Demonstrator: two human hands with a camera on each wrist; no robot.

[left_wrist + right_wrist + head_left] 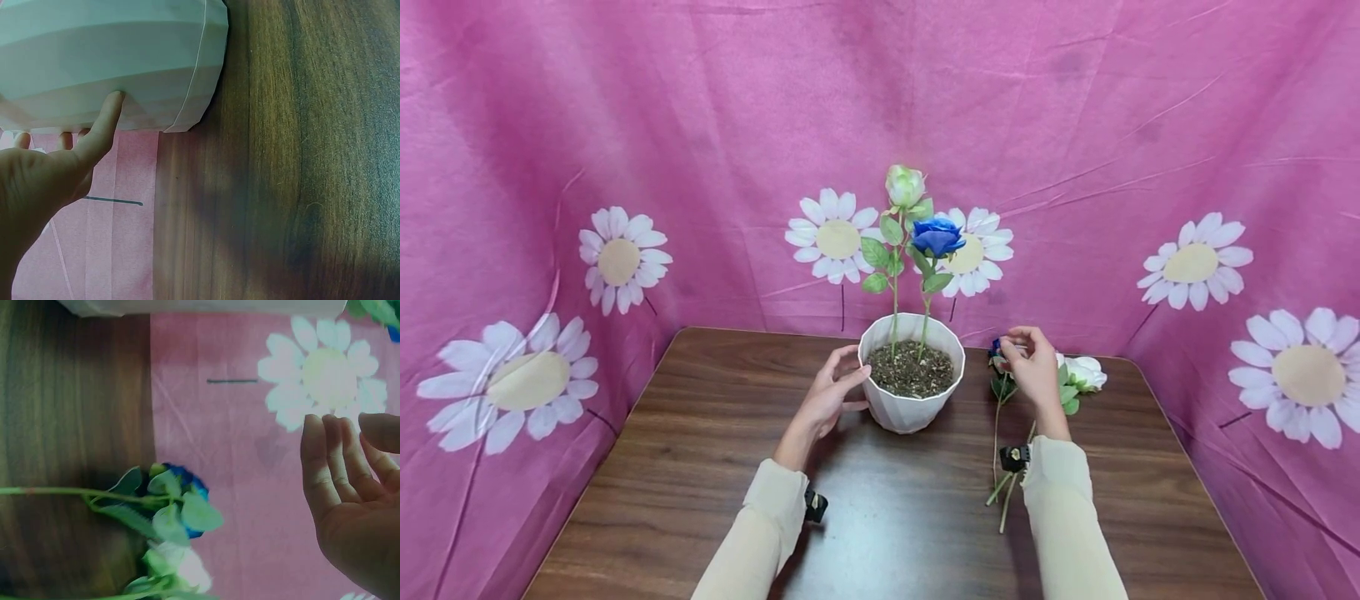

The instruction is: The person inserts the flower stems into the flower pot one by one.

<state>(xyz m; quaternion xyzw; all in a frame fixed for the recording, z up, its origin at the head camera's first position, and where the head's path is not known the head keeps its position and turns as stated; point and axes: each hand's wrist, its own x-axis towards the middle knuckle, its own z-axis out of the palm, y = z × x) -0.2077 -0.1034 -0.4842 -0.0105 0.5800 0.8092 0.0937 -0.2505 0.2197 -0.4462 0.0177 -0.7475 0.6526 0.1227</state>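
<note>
A white faceted flowerpot (906, 414) filled with dark soil (913, 371) stands upright on the table. From the soil rise a pale green-white rose (906, 186) and a blue rose (937, 237). My left hand (831, 396) rests against the pot's left side; the left wrist view shows fingertips of this hand (50, 178) touching the wall. To the right of the pot, my right hand (1035, 371) hovers over the cut flowers, fingers loosely bent and holding nothing. Beneath it lie another blue rose (197, 494) and a white rose (190, 569), apart from the fingers.
Crossing stems (1006, 500) of the lying flowers point toward the near side of the brown wooden table (685, 467). A pink cloth (722, 167) printed with large daisies hangs behind and on both sides. Black cameras (1015, 457) sit on the wrists.
</note>
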